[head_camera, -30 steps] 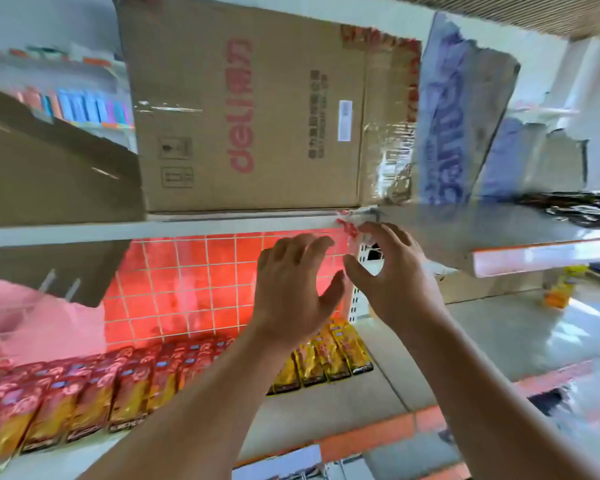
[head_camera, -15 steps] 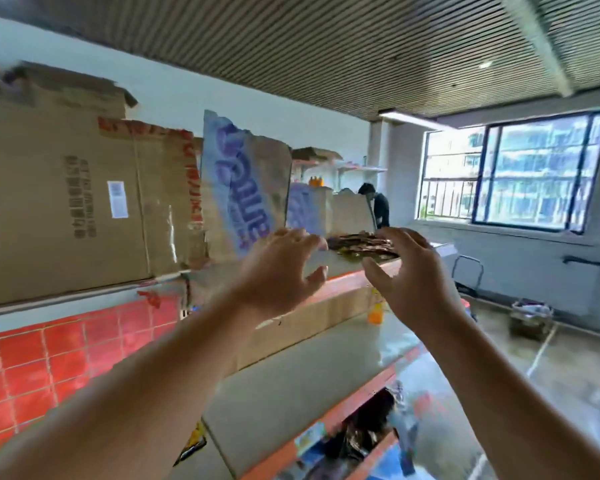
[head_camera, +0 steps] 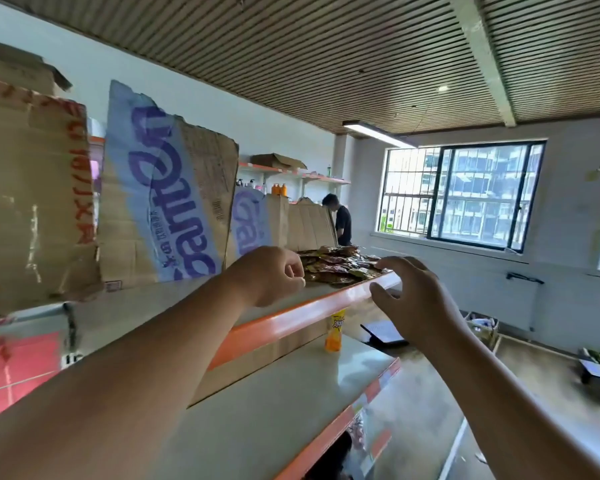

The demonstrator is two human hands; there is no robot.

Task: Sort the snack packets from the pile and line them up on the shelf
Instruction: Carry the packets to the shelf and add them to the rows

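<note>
Our left hand (head_camera: 269, 276), curled and empty, and our right hand (head_camera: 414, 299), fingers spread, hover near the snack packets (head_camera: 340, 268) piled at the edge of the shelf (head_camera: 291, 318); a clumsy grab could spill them.

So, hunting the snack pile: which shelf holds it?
The upper shelf; the pile lies at its far end, beside the cardboard. The lower shelf carries a bottle.

Orange-edged shelf (head_camera: 302, 315), purple-lettered brown cardboard (head_camera: 167, 202), red-and-yellow snack packets (head_camera: 336, 268), orange bottle (head_camera: 334, 332)
</note>
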